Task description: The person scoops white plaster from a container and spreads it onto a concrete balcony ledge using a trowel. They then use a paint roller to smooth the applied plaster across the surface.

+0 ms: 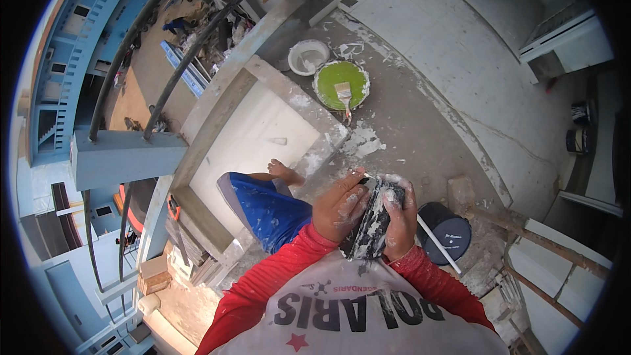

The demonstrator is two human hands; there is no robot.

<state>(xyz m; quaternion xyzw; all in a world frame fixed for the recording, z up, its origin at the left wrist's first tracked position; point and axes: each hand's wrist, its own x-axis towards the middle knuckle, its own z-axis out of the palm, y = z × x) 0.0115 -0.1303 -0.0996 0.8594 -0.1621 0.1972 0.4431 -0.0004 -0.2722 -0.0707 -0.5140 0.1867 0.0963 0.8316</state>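
Note:
My two hands are close together in front of my chest, both smeared with white paste. Between them is a dark, long rectangular piece (373, 227), streaked with the same white paste; its exact kind is unclear. My right hand (401, 213) grips its right side, thumb lying along the top. My left hand (342, 207) is closed against the left side, fingers pressed together. A small dark bit and a thin pale tip show by its fingertips. Ahead lies a round green lid (328, 79) with paste on its rim and a paintbrush (344, 97) across it.
A white basin (307, 57) stands beyond the lid. Right of my hands are a dark round bucket (445, 233) and a white pipe (439, 244). Metal railings (135, 46) and a low ledge (289, 89) run along the left. A saw (176, 220) leans at lower left.

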